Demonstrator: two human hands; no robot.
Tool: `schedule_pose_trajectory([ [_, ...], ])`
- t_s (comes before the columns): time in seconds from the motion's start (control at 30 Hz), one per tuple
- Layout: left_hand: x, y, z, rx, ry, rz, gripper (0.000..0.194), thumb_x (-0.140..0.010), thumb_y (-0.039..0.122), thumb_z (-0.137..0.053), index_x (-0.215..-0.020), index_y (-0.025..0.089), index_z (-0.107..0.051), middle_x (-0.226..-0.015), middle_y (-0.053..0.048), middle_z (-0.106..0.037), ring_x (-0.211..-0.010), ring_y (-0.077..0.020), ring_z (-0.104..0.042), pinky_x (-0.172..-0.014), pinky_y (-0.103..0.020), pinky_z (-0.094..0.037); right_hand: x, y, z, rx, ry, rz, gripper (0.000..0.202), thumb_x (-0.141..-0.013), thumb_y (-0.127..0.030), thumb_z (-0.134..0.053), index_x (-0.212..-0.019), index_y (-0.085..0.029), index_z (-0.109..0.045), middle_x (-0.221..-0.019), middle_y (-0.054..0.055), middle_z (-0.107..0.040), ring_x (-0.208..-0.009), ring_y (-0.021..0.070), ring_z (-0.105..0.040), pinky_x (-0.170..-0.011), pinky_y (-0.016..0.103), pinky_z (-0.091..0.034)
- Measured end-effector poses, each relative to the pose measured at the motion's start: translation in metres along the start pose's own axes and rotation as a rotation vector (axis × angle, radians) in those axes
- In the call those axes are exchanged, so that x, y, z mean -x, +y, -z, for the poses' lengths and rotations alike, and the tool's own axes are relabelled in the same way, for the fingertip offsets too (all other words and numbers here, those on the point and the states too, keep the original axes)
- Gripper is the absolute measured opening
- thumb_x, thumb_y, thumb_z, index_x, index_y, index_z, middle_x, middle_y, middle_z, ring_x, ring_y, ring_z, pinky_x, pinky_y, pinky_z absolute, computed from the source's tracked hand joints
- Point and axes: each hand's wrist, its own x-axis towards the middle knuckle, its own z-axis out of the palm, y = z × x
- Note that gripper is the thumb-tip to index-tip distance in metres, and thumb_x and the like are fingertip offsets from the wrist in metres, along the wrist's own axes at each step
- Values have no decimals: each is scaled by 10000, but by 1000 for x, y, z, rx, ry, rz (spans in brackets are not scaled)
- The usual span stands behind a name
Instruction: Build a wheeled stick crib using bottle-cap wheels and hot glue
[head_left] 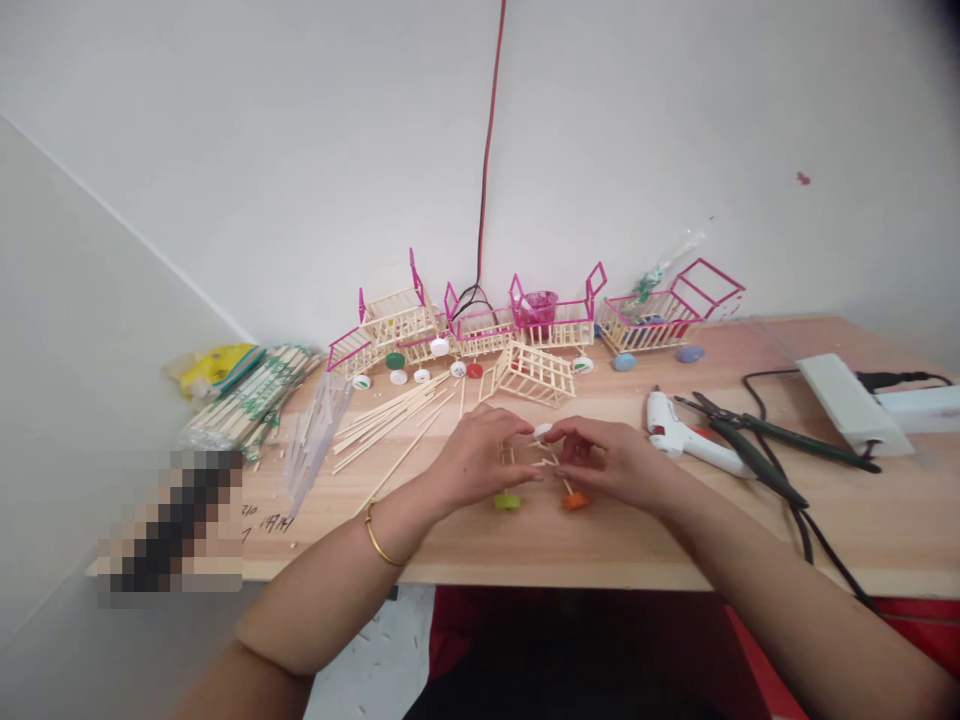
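The white cap [541, 432] sits between the half-curled left hand [474, 452] and right hand [616, 462], near both fingertips, though whether either grips it cannot be told.

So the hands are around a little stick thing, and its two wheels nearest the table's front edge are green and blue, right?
Nearly! The green wheel is right, but the other is an orange wheel, not a blue one. The head view shows it. Everything else you said is right.
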Motion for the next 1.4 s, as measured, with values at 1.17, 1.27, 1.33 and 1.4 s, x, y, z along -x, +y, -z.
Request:
schedule_pose_trajectory([
  [1.17,1,3,-6,-26,-25,23,307,-757,397,-702,-970,177,-670,-880,-69,-709,-835,-210,-627,-783,-342,-453,-1,7,-6,-36,-11,33,239,-842,-356,-591,-1028,-207,-584,-777,26,-656,-685,159,-613,-632,291,-510],
  [1.27,2,3,-6,-27,-28,22,304,-764,402,-692,-972,181,-669,-877,-66,-707,-829,-207,-626,-775,-338,-452,-1,8,-6,-29,-9,36,243,-841,-352,-590,-1035,-207,-586,-778,29,-661,-686,160,-616,-629,291,-513],
  [1.33,1,4,-5,-33,-31,22,304,-766,404,-691,-971,180,-669,-871,-65,-706,-825,-208,-624,-766,-333,-451,-1,8,-6,-24,-3,38,244,-841,-351,-590,-1038,-206,-588,-795,31,-661,-691,159,-621,-632,287,-516],
  [1.4,1,5,-5,-37,-31,24,308,-764,403,-695,-972,177,-669,-872,-66,-705,-824,-208,-622,-764,-331,-451,-1,7,-6,-22,-1,43,245,-839,-352,-592,-1035,-205,-590,-814,33,-661,-698,158,-625,-636,285,-519],
])
